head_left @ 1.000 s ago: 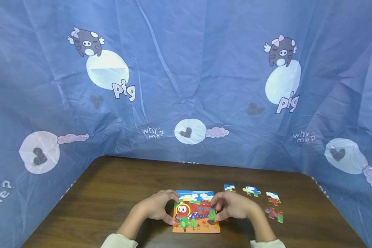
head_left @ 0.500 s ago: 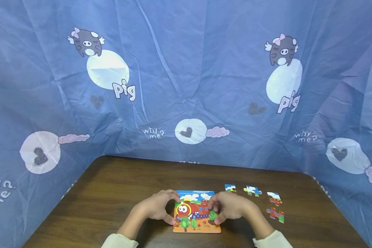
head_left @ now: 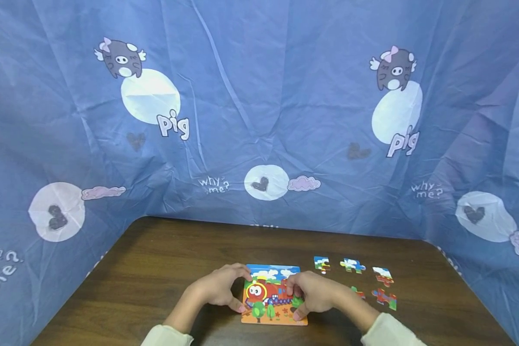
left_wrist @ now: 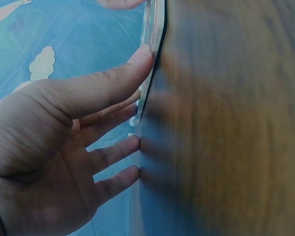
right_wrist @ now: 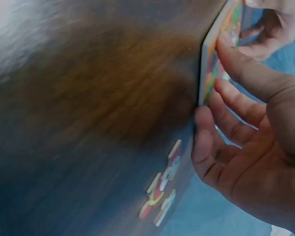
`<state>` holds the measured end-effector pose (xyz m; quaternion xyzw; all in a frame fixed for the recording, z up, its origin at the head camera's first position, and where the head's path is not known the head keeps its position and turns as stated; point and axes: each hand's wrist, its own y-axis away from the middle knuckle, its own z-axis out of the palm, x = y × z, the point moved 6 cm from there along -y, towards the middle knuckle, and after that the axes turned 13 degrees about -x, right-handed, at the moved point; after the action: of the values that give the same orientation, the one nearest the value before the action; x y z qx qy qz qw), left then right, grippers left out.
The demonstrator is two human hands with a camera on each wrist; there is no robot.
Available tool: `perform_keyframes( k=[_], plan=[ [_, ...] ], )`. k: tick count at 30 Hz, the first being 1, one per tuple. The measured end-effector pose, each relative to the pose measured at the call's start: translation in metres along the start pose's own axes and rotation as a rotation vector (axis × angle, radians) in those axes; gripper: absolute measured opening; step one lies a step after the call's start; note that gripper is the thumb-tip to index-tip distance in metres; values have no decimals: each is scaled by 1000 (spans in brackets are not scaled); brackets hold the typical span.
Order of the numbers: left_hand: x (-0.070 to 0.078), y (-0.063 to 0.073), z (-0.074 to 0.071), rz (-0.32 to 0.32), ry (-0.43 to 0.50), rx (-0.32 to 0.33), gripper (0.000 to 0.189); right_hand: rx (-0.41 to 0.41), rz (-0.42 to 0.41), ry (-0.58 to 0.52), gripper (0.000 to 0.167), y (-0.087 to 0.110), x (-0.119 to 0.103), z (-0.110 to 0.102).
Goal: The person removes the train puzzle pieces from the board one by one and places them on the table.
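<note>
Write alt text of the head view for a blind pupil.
A person's left grip and right grip touch opposite sides of a train picture on a table. Loose jigsaw pieces lie to its right; behind hangs a blue pig-print backdrop.

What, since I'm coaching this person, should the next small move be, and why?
Probably ease the right hand slightly off the flat, rectangular board picturing a red train: that hand hides part of its right side, so what lies beneath can't be checked. The left hand touches the left edge and could steady it.
</note>
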<state>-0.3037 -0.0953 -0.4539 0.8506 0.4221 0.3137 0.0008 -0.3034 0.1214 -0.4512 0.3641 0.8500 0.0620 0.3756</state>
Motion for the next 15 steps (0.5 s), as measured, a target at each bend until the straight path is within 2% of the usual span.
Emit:
perform_keyframes(
  k=[5,15],
  plan=[
    [-1,2,-1,23,-4,12,65,-14,17,-64,39,-1,1,2],
    [5,3,-1,29,-6,9,64,-6,18,-74,44,2,-6,2]
  ],
)
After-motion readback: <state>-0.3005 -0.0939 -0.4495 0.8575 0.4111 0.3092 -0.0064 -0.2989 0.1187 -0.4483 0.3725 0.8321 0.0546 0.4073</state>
